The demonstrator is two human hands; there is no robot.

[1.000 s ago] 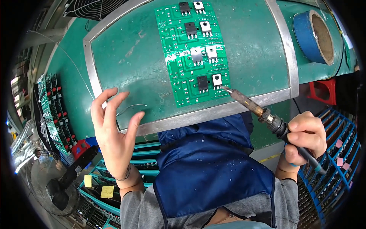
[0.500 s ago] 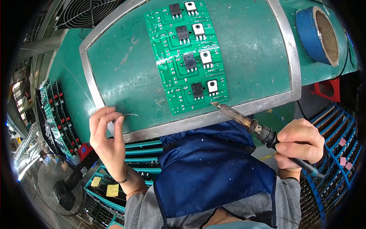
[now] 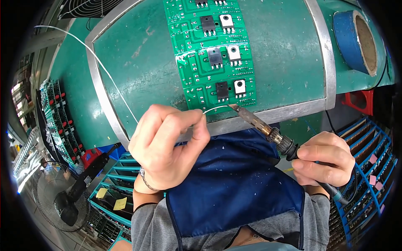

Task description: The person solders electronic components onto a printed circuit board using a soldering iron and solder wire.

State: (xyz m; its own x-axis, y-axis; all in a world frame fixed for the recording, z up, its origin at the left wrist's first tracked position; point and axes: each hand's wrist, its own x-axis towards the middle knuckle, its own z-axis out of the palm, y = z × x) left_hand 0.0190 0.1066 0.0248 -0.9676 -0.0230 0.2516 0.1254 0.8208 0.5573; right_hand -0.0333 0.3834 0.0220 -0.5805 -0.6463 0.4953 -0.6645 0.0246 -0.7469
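Around: the blue roll (image 3: 346,46) is placed at the right of the metal frame (image 3: 272,116).
In the way: the lower edge of the circuit boards (image 3: 211,75) is partly covered by the wire (image 3: 113,81) and the soldering iron (image 3: 274,136).
Left hand (image 3: 167,144): the wire is pinched in its grip.
Right hand (image 3: 324,159): the iron's handle is grasped.
Since earlier: the left hand is brought rightward, and the wire's end is now at the iron's tip; contact cannot be told.
Tabletop (image 3: 284,54): green; the boards are laid inside the frame.
Room: a fan (image 3: 58,190) is seen at left.
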